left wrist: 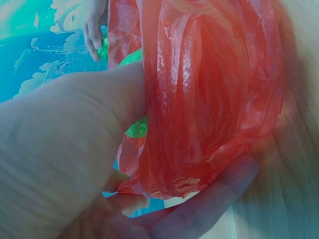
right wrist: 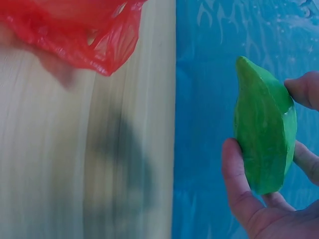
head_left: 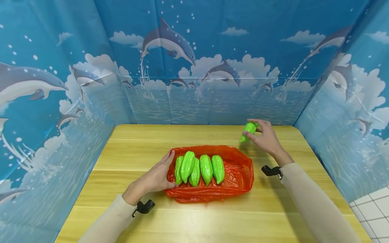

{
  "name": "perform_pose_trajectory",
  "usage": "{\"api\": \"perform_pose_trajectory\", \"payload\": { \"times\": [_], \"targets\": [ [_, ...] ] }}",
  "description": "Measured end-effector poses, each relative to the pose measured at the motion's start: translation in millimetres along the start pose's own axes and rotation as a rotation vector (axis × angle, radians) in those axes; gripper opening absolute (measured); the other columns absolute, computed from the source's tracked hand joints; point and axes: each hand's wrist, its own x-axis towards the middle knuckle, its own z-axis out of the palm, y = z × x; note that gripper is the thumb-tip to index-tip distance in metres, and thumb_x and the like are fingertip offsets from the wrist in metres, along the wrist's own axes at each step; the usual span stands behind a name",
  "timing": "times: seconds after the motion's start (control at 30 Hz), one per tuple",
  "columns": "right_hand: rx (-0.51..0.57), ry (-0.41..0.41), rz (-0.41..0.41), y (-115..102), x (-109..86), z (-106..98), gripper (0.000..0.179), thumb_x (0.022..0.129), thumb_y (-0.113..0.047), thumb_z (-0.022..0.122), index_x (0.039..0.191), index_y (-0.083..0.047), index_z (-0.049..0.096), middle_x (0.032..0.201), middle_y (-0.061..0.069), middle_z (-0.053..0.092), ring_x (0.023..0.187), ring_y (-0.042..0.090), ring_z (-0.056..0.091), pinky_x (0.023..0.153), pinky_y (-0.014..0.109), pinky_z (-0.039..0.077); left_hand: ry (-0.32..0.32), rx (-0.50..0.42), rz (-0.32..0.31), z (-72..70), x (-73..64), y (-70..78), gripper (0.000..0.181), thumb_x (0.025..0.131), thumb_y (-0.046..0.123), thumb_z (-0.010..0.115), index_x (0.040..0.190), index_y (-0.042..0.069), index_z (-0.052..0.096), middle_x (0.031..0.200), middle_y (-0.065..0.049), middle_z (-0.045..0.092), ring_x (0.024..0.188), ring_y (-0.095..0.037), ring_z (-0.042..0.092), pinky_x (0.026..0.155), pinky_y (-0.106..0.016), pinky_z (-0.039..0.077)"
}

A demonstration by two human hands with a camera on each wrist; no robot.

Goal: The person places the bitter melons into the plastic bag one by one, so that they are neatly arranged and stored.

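Note:
A red plastic bag (head_left: 237, 168) lies spread open on the table. Inside its left and middle part, several glossy green star fruits (head_left: 206, 169) lie side by side. My left hand (head_left: 156, 175) grips the bag's left end; in the left wrist view the thumb goes in behind the red plastic (left wrist: 199, 99) and the fingers stay outside. Over the table's far right side, my right hand (head_left: 264, 136) pinches one more green star fruit (right wrist: 264, 124) between thumb and fingers. It is raised off the surface, apart from the bag, with its pointed end away from the palm.
The wooden table (head_left: 197, 222) carries the bag near its middle. Blue dolphin-print curtains (head_left: 206, 101) hang along the back and both sides. White tiles (head_left: 375, 209) show at the lower right. Each wrist wears a small black camera (head_left: 270, 170).

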Motion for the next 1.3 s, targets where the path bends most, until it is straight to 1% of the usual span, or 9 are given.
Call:
{"api": "perform_pose_trajectory", "payload": {
  "times": [0.17,0.37,0.57,0.67,0.83,0.97,1.17,1.3],
  "targets": [
    [0.0,-0.013,-0.036,-10.0,-2.1,-0.7,0.073,0.114,-0.048,0.075,0.175,-0.014,0.052,0.18,0.038,0.025,0.15,0.065,0.06,0.112,0.072,0.063,-0.001,-0.009,-0.001,0.7,-0.1,-1.2,0.133,0.092,0.024,0.102,0.187,0.002,0.011,0.197,-0.022,0.007,0.178,-0.047,0.032,0.141,-0.058,0.041],
    [-0.028,-0.026,-0.058,-24.4,-2.7,-2.5,0.071,0.115,-0.043,0.075,0.175,-0.013,0.052,0.181,0.038,0.024,0.15,0.064,0.061,0.109,0.072,0.064,-0.001,-0.004,0.002,0.2,0.5,-1.7,0.133,0.093,0.024,0.102,0.187,0.002,0.01,0.197,-0.021,0.006,0.178,-0.046,0.032,0.141,-0.057,0.041],
    [-0.028,-0.042,-0.074,-35.5,-5.7,-2.8,0.07,0.114,-0.042,0.078,0.174,-0.015,0.054,0.18,0.036,0.026,0.152,0.065,0.058,0.111,0.072,0.064,-0.006,-0.008,-0.005,-1.6,1.4,-1.5,0.133,0.093,0.024,0.101,0.187,0.003,0.01,0.197,-0.02,0.005,0.179,-0.045,0.031,0.142,-0.058,0.04],
    [-0.017,-0.054,-0.085,-40.1,-7.5,-2.3,0.069,0.114,-0.039,0.078,0.174,-0.014,0.053,0.18,0.036,0.026,0.153,0.066,0.056,0.11,0.068,0.066,-0.006,-0.014,-0.007,-1.2,1.5,-1.7,0.133,0.093,0.024,0.101,0.187,0.004,0.01,0.198,-0.019,0.005,0.179,-0.045,0.03,0.142,-0.058,0.04],
    [0.007,-0.068,-0.108,-49.6,-11.1,-0.6,0.064,0.113,-0.033,0.079,0.17,-0.014,0.057,0.18,0.035,0.026,0.152,0.064,0.056,0.107,0.059,0.07,-0.009,-0.026,-0.003,-0.3,1.1,-2.3,0.132,0.093,0.023,0.102,0.187,0.003,0.011,0.197,-0.02,0.006,0.179,-0.046,0.03,0.142,-0.058,0.039],
    [-0.008,-0.069,-0.14,-59.0,-13.4,2.0,0.062,0.112,-0.032,0.082,0.167,-0.015,0.06,0.179,0.034,0.03,0.15,0.062,0.06,0.104,0.058,0.071,-0.006,-0.022,0.011,-1.0,1.2,-2.9,0.132,0.092,0.023,0.102,0.187,0.001,0.011,0.197,-0.022,0.006,0.18,-0.046,0.028,0.143,-0.059,0.036],
    [-0.018,-0.095,-0.171,-70.9,-15.0,6.5,0.061,0.112,-0.032,0.081,0.167,-0.016,0.061,0.179,0.032,0.032,0.15,0.062,0.059,0.105,0.06,0.071,0.006,-0.009,0.018,-2.9,1.8,-4.0,0.133,0.092,0.024,0.102,0.186,0.0,0.012,0.196,-0.024,0.011,0.179,-0.046,0.029,0.144,-0.059,0.035],
    [-0.016,-0.111,-0.179,-77.5,-18.2,9.2,0.062,0.111,-0.03,0.083,0.167,-0.016,0.061,0.18,0.032,0.031,0.15,0.061,0.06,0.102,0.054,0.072,-0.001,-0.015,0.019,-3.6,2.1,-3.9,0.132,0.092,0.024,0.102,0.186,0.001,0.012,0.196,-0.023,0.012,0.18,-0.046,0.028,0.145,-0.059,0.034]
  ]
}}
